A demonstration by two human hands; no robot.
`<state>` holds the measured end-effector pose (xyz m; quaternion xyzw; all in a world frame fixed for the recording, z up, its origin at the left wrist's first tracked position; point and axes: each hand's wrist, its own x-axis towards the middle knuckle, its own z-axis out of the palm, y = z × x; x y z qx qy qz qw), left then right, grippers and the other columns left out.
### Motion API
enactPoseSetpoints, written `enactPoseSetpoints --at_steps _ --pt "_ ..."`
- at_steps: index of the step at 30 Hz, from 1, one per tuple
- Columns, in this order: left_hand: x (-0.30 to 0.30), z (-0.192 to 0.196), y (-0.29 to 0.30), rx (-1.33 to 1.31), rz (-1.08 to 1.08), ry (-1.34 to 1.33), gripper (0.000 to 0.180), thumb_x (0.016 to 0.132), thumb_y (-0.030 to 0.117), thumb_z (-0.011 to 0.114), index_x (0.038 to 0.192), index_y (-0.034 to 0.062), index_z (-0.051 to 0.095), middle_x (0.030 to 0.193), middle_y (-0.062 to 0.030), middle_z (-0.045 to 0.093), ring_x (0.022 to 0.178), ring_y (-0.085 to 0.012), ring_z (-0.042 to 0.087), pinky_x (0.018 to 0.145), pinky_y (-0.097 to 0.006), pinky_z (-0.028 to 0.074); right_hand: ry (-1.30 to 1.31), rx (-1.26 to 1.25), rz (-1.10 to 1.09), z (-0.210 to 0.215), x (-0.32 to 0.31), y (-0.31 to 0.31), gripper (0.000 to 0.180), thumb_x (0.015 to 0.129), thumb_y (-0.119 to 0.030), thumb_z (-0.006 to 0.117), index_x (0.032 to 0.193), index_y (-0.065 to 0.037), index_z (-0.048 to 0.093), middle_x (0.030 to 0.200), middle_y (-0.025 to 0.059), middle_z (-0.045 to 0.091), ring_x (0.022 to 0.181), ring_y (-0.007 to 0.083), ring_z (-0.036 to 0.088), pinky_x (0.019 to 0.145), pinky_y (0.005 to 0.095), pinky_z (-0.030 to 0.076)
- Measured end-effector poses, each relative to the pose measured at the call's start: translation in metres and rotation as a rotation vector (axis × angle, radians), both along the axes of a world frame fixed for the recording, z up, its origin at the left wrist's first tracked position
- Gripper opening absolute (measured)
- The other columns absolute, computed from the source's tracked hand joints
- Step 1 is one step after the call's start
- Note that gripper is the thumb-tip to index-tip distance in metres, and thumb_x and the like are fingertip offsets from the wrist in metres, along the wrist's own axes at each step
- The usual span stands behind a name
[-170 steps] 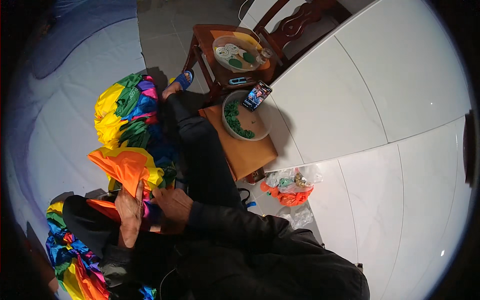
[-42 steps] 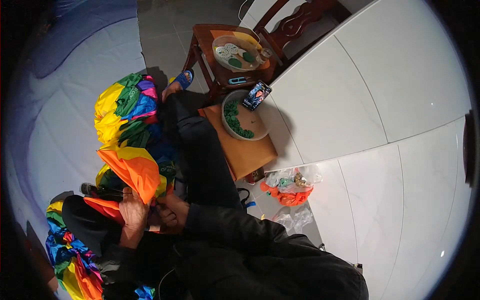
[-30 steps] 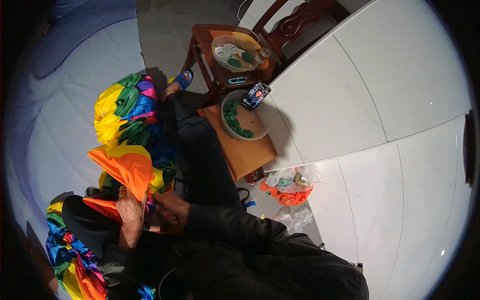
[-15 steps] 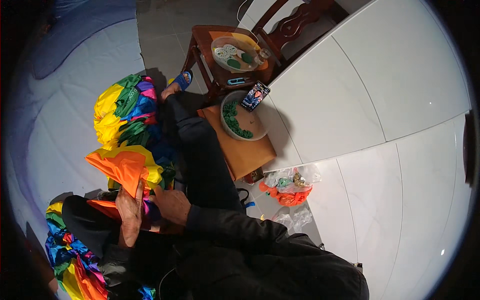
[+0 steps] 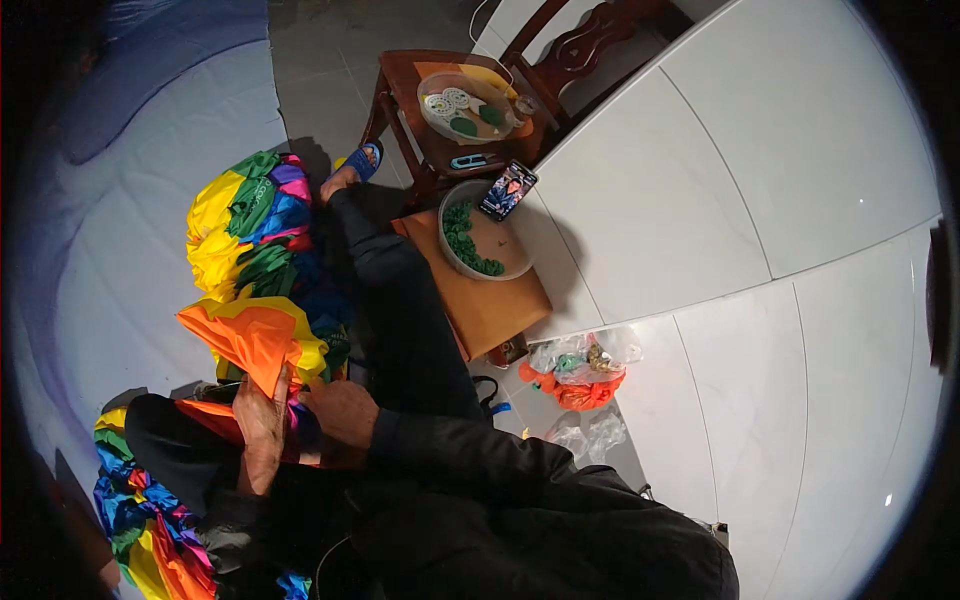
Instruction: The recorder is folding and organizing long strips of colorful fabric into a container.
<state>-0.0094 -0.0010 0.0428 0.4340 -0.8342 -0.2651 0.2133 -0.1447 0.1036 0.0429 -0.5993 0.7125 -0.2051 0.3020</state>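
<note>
Two hands meeting on a piece of orange and yellow fabric [image 5: 255,335], lying bunched over the lap, just left of the dark trouser leg [image 5: 400,320]. Left hand [image 5: 262,432] lying flat and extended along the lower edge of the orange panel, fingers pressing against the cloth. Right hand [image 5: 343,412] curling closed, pinching a fold of the same fabric right beside the left hand. Exact finger grip on the fold too small to confirm.

Extending upward from the held piece: a heap of multicoloured fabric [image 5: 250,225], showing yellow, green, blue and pink panels, touching the held piece. Trailing below the left forearm: a second run of rainbow-striped fabric [image 5: 140,520], reaching the lower left edge of the view. Spreading under both heaps: a pale sheet [image 5: 130,200] covering the floor.

Stretching out beyond the heap: a bare foot in a blue sandal [image 5: 358,165]. Sitting just right of the trouser leg: a low wooden stool [image 5: 490,305], carrying a round bowl [image 5: 475,235] holding green pieces. Leaning on the bowl's rim: a phone [image 5: 508,190] with its screen lit. Standing behind: a wooden chair [image 5: 440,120] carrying a plate [image 5: 462,103]. Lying on the floor near the stool: an orange plastic bag [image 5: 578,375] against the white tiled wall [image 5: 760,200].
</note>
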Motion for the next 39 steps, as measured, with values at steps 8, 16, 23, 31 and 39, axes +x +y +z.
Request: enactPoseSetpoints --at_steps 8,16,23,31,39 --pt "-0.002 0.004 -0.001 -0.006 -0.028 0.013 0.041 0.095 0.035 0.063 0.109 -0.0034 0.065 0.094 -0.0270 0.067 0.081 -0.0453 0.065 0.068 -0.048 0.054 -0.047 -0.054 -0.040 -0.006 0.001 0.001 0.036 0.103 -0.032 0.046 0.099 0.002 0.057 0.067 0.0172 0.061 0.062 0.0340 0.063 0.056 0.0458 0.051" --pt "-0.002 0.006 -0.001 0.015 0.006 -0.029 0.039 0.096 0.034 0.062 0.108 -0.0031 0.066 0.091 -0.0256 0.067 0.079 -0.0439 0.066 0.067 -0.047 0.054 -0.079 -0.072 -0.151 -0.011 0.006 0.001 0.034 0.102 -0.032 0.049 0.094 0.001 0.055 0.063 0.0198 0.061 0.058 0.0360 0.062 0.055 0.0459 0.050" --pt "-0.002 0.006 -0.005 0.058 0.035 -0.032 0.042 0.097 0.036 0.060 0.113 -0.0036 0.065 0.093 -0.0258 0.069 0.084 -0.0429 0.067 0.070 -0.046 0.055 -0.036 -0.097 -0.168 0.000 0.007 -0.002 0.037 0.102 -0.034 0.048 0.096 0.001 0.055 0.061 0.0192 0.060 0.058 0.0353 0.063 0.056 0.0453 0.051" --pt "-0.005 0.004 -0.012 0.228 0.170 0.088 0.046 0.099 0.037 0.059 0.119 -0.0047 0.061 0.094 -0.0270 0.069 0.087 -0.0420 0.068 0.073 -0.043 0.054 0.062 -0.382 -0.237 0.024 0.004 -0.005 0.038 0.099 -0.034 0.055 0.103 0.003 0.050 0.083 0.0215 0.063 0.064 0.0333 0.064 0.054 0.0402 0.051" --pt "-0.001 -0.004 -0.012 0.297 0.118 0.155 0.045 0.099 0.033 0.058 0.123 -0.0045 0.059 0.094 -0.0248 0.070 0.084 -0.0414 0.067 0.072 -0.040 0.053 0.118 -0.300 -0.150 0.013 0.008 -0.011 0.046 0.095 -0.034 0.060 0.111 0.007 0.049 0.087 0.0192 0.061 0.067 0.0308 0.065 0.054 0.0378 0.052"
